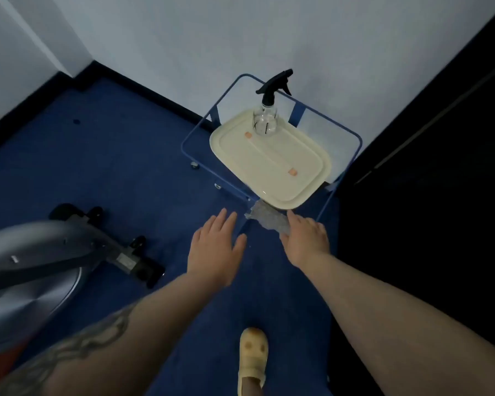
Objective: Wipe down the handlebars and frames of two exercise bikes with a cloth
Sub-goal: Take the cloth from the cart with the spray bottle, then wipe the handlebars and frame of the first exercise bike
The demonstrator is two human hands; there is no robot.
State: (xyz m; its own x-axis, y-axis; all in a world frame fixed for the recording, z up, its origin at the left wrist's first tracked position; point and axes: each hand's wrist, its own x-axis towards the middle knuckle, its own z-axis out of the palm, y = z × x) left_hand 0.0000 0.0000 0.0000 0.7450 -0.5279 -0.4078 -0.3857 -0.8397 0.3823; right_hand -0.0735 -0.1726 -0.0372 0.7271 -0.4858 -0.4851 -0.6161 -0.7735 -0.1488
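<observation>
A grey cloth (265, 218) hangs over the near rail of a blue cart (352, 132), just below a cream tray lid. My right hand (305, 238) reaches onto the cloth's lower right corner, fingers spread over it; whether it grips is unclear. My left hand (216, 247) hovers flat and open to the left of the cloth, holding nothing. At the left edge lies the grey base of an exercise bike (40, 261) with its black floor stabiliser (126, 260). The bike's handlebars are out of view.
A clear spray bottle (266, 115) with a black trigger stands on the cream lid (272, 164) atop the cart. White walls meet in the corner behind it. A dark panel (440, 181) fills the right side. My foot in a yellow clog (252, 355) is on blue carpet.
</observation>
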